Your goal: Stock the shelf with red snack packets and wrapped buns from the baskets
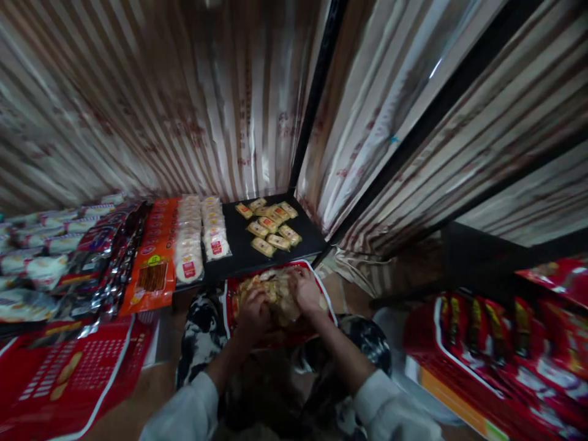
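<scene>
A red basket with a white rim (226, 309) sits between my knees, holding a heap of small pale-yellow wrapped snacks (280, 300). My left hand (254, 313) is in the left side of the basket, its fingers curled down at the packets. On the right side of the heap, my right hand (304, 290) also has bent fingers pressed among the packets. Blur and the hands themselves hide what each one grips. Just beyond the basket, several similar wrapped snacks (267, 225) lie loosely in clusters on a black shelf (239, 263).
Rows of round white packets (189, 245), orange packs (154, 257) and dark shiny bags (98, 245) cover the shelf leftward. A red basket (92, 380) stands at lower left. Red packets (500, 331) fill another container at right. Striped sheeting (206, 92) hangs behind black posts.
</scene>
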{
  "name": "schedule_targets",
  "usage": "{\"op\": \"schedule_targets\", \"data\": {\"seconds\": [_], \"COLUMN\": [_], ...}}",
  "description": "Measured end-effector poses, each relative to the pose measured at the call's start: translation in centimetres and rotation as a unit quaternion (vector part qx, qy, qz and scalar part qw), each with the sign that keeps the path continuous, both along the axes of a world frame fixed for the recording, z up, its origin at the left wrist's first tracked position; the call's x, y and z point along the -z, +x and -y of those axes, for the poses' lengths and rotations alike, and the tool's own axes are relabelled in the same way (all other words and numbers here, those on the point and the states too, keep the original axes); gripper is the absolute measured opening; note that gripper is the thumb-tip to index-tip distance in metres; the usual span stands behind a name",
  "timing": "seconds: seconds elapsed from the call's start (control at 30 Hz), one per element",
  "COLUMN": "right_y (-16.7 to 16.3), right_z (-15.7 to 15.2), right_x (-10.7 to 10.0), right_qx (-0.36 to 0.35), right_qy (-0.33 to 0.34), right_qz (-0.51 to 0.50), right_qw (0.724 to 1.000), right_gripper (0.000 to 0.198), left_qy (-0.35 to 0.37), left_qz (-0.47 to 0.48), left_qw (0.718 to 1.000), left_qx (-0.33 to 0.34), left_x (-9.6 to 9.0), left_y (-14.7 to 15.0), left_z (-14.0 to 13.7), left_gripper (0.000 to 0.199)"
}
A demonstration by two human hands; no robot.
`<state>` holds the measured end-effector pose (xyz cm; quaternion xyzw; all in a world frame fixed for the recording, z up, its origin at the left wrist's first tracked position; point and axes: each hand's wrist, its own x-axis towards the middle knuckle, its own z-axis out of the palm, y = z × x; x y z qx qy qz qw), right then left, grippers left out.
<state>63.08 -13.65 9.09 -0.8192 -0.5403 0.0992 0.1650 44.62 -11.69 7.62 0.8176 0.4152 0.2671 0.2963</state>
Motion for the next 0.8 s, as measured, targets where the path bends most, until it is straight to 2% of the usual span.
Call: {"op": "schedule_targets", "data": {"seconds": [0.1,0.37,0.5,0.67,0.8], "right_y": [1.0,0.2,-0.7,-1.5,-2.1], "right_z": [0.0,0.6,1.5,2.7,2.8], "right_x": [-0.2,-0.6,-1.1,-2.9,-4.3], "right_qx": [-0.008,-0.065,-0.084,-0.078,-0.055], "right_qy": [-0.027,0.004,0.047,0.075,0.074], "right_qz": [-0.016,-0.005,-0.024,-0.126,-0.200], "right_qw": [0.999,0.998,0.995,0.986,0.975], "right_gripper": [0.024,0.023,0.026,0.026,0.025], "left_qy": [-0.013,-0.016,-0.047,-0.106,-0.146], "left_qz": [-0.001,-0.014,-0.029,-0.017,0.014], "left_qw": [1.000,0.999,0.998,0.990,0.983], "left_qx": [0.016,0.026,-0.025,-0.087,-0.111], "left_x": [-0.4,0.1,0.7,1.0,0.9], "left_y": [0.6,0.4,0.6,0.6,0.0], "left_z": [0.9,1.2,1.7,1.8,1.5], "left_gripper": [0.032,0.032,0.040,0.054,0.046]}}
